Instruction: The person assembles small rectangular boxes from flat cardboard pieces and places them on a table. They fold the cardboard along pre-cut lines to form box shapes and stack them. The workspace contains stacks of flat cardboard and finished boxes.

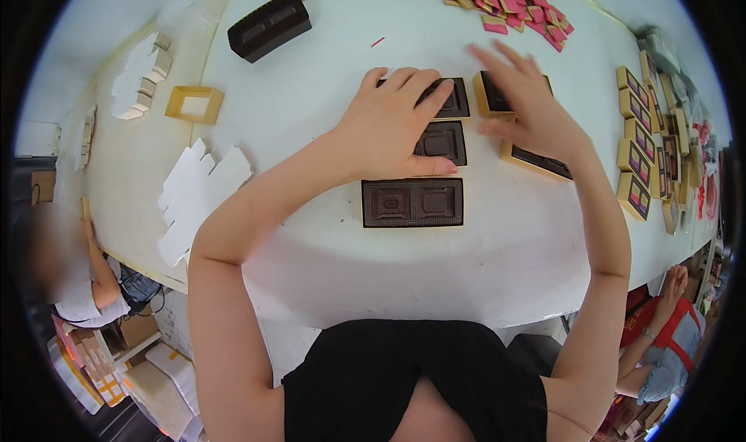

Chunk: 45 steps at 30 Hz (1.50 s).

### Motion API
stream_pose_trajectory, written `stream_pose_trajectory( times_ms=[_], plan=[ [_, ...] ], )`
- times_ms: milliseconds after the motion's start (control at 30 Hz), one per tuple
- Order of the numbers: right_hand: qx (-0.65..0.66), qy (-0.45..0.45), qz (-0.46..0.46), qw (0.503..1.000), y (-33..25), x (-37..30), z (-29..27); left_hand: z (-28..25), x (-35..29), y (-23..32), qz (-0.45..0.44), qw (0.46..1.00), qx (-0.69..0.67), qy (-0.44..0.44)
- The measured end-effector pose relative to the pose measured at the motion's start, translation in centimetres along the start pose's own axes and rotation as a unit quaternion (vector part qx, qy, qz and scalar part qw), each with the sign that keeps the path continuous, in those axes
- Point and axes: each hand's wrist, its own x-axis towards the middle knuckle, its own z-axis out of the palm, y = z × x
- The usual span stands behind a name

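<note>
My left hand lies with fingers spread over two gold-edged boxes fitted with dark brown plastic trays, the far box and the middle box. Its thumb reaches toward the near box, whose two-compartment tray is fully visible. My right hand, slightly blurred, is above two more such boxes, one farther away and one nearer. The fingers of that hand are apart, and I see nothing held in them. Whether it touches either box is unclear.
A stack of dark trays lies at the far left, near an empty gold frame and white flat cartons. Pink and gold small pieces are heaped at the back. Filled boxes line the right. Two people are nearby.
</note>
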Motion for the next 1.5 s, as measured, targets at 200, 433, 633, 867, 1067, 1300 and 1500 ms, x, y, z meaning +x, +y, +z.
stream_pose_trajectory(
  times_ms=[200,433,633,867,1067,1300,1500],
  plan=[
    [-0.014,0.02,0.02,1.0,1.5,-5.0,1.1,0.3,0.1,0.4,-0.009,0.999,-0.039,-0.019],
    [-0.065,-0.045,0.028,0.996,-6.2,-2.6,1.7,-1.1,-1.3,2.6,-0.005,0.999,0.009,-0.038],
    [0.141,-0.005,0.012,0.99,4.1,11.3,-2.3,-1.1,-1.2,3.7,0.009,0.997,-0.017,-0.071],
    [-0.11,0.157,-0.064,0.979,9.4,19.7,4.3,-0.8,-2.3,5.8,0.079,0.99,-0.086,-0.084],
    [0.185,0.124,0.033,0.974,7.6,15.6,1.9,-0.1,-1.7,4.7,0.055,0.993,-0.073,-0.069],
    [0.266,-0.048,0.144,0.952,1.6,5.1,-3.2,-0.2,-1.2,3.5,0.015,0.999,-0.037,-0.021],
    [0.193,0.088,0.082,0.974,0.1,1.7,0.3,-0.1,-1.1,3.8,0.03,0.999,-0.034,-0.021]
  ],
)
